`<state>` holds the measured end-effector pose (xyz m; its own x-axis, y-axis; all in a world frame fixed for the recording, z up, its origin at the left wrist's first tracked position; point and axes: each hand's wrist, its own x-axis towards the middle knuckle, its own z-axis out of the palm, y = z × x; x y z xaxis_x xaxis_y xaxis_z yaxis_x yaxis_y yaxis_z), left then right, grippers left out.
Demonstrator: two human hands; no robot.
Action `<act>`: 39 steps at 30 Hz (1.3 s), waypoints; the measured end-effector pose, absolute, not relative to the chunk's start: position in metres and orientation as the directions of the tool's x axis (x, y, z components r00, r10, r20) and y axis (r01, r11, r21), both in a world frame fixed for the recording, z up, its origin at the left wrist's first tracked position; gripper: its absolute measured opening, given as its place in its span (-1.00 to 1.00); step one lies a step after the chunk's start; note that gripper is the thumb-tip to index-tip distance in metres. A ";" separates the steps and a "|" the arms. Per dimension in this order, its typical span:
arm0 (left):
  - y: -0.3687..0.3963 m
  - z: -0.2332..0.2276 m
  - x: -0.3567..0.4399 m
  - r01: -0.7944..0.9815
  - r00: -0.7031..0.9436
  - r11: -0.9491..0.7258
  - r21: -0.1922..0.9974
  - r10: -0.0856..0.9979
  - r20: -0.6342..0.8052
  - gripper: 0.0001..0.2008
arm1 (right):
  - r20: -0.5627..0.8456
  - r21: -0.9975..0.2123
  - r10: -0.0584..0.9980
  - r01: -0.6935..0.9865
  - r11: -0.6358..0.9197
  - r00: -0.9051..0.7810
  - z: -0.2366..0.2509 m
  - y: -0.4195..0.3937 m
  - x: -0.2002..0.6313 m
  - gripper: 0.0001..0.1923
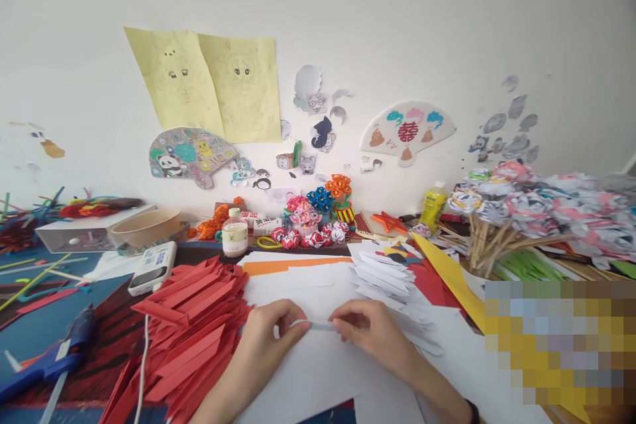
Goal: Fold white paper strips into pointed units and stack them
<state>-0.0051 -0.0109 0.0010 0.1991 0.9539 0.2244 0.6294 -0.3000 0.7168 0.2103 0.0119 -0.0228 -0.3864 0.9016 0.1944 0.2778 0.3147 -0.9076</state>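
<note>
White paper strip (320, 325) spans between hands, near centre of counter (50, 318). Left hand (271, 331) pinches left end, right hand (368, 330) pinches right end. Red folded strips (193, 318) lie left.

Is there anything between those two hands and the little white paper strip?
Nothing visible. The left hand and right hand both pinch the white paper strip at its ends, over bare white sheets.

Red paper strips (199, 318), glue gun (54, 358), yellow bottle (433, 207)
</note>
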 end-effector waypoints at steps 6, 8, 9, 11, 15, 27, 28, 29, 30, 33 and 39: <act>-0.010 0.002 -0.005 0.602 0.184 -0.257 0.756 0.966 0.181 -0.76 | 0.084 -0.973 0.883 0.152 0.172 -0.461 -0.033 0.017 0.212 -0.62; -0.010 0.003 -0.004 0.595 0.184 -0.244 0.766 0.969 0.165 -0.75 | 0.078 -0.984 0.888 0.110 0.142 -0.453 -0.034 0.019 0.212 -0.62; -0.010 0.003 -0.004 0.593 0.181 -0.236 0.770 0.971 0.159 -0.75 | 0.075 -0.986 0.890 0.101 0.134 -0.449 -0.034 0.019 0.212 -0.63; -0.010 0.003 -0.003 0.592 0.171 -0.219 0.776 0.975 0.145 -0.74 | 0.071 -0.986 0.896 0.102 0.128 -0.439 -0.035 0.020 0.212 -0.66; -0.009 0.001 -0.003 0.599 0.155 -0.188 0.778 0.981 0.118 -0.71 | 0.074 -0.980 0.912 0.138 0.141 -0.405 -0.034 0.018 0.210 -0.73; -0.010 0.001 0.002 0.600 0.237 -0.274 0.752 0.958 0.160 -0.76 | 0.174 -0.921 0.924 0.275 0.275 -0.341 -0.030 0.008 0.206 -0.74; -0.010 0.000 0.003 0.595 0.245 -0.279 0.754 0.956 0.161 -0.77 | 0.178 -0.919 0.921 0.275 0.281 -0.346 -0.030 0.008 0.206 -0.74; -0.010 -0.001 0.004 0.594 0.244 -0.277 0.755 0.957 0.159 -0.77 | 0.176 -0.920 0.919 0.273 0.281 -0.352 -0.030 0.008 0.206 -0.74; -0.010 -0.002 0.004 0.599 0.235 -0.269 0.754 0.959 0.156 -0.76 | 0.169 -0.923 0.917 0.268 0.275 -0.361 -0.030 0.008 0.206 -0.73; -0.009 -0.002 0.002 0.614 0.194 -0.240 0.752 0.969 0.151 -0.73 | 0.127 -0.944 0.907 0.233 0.235 -0.401 -0.031 0.010 0.206 -0.73; -0.007 0.001 -0.005 0.605 0.172 -0.254 0.754 0.967 0.188 -0.72 | 0.072 -0.978 0.909 0.150 0.145 -0.409 -0.035 0.017 0.211 -0.60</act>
<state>-0.0052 -0.0066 0.0014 0.1723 0.9670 0.1876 0.6054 -0.2543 0.7542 0.2111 0.0170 -0.0346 -0.4095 0.9095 0.0722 0.1499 0.1451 -0.9780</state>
